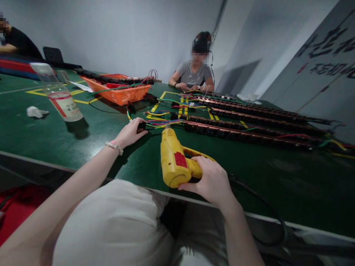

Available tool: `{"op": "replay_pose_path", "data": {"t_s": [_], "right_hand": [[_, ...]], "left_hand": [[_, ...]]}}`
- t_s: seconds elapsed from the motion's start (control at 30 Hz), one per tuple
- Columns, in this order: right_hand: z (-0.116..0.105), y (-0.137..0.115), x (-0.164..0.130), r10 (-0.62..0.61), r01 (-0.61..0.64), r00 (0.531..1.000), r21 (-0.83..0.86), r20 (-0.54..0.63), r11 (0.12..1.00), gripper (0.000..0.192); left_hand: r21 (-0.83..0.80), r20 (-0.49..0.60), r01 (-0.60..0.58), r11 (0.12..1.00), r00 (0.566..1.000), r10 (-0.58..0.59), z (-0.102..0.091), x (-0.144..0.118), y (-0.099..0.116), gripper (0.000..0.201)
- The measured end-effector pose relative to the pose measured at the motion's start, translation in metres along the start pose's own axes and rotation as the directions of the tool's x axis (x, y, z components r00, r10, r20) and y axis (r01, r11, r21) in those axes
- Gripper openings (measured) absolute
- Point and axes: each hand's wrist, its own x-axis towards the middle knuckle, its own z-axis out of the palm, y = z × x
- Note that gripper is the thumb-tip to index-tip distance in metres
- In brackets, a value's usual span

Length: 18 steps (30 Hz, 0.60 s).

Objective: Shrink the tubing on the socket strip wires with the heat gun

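Note:
My right hand [212,177] is wrapped round the handle of a yellow heat gun [174,157] with a red label. The gun's nozzle [168,127] points away from me, right at a bundle of coloured wires [163,122]. My left hand [133,132] grips a black connector [141,126] at the left end of these wires. Toward the right the wires run into a long, black-wrapped harness with copper-coloured strips [222,132]. How far the nozzle is from the wires, I cannot tell.
More wrapped harnesses [249,114] lie behind on the green table [133,166]. An orange basket [135,94] holds parts, and a bottle [65,99] stands beside crumpled tissue [36,112]. A black cable [263,199] trails at right. A person [192,74] sits opposite; another [20,42] is far left.

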Motion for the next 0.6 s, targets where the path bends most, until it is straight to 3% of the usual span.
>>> {"op": "replay_pose_path", "data": {"t_s": [0.33,0.6], "right_hand": [[0.002,-0.014,-0.007,0.021,-0.024,0.997,-0.038,-0.072,0.999,0.07],[0.006,-0.041,-0.009,0.0,0.002,0.999,0.068,-0.037,0.998,0.071]], "left_hand": [[0.004,0.004,-0.012,1.0,1.0,0.012,0.002,0.001,-0.001,0.039],[-0.009,0.0,-0.033,0.999,0.999,0.033,0.004,0.002,-0.005,0.04]]}}
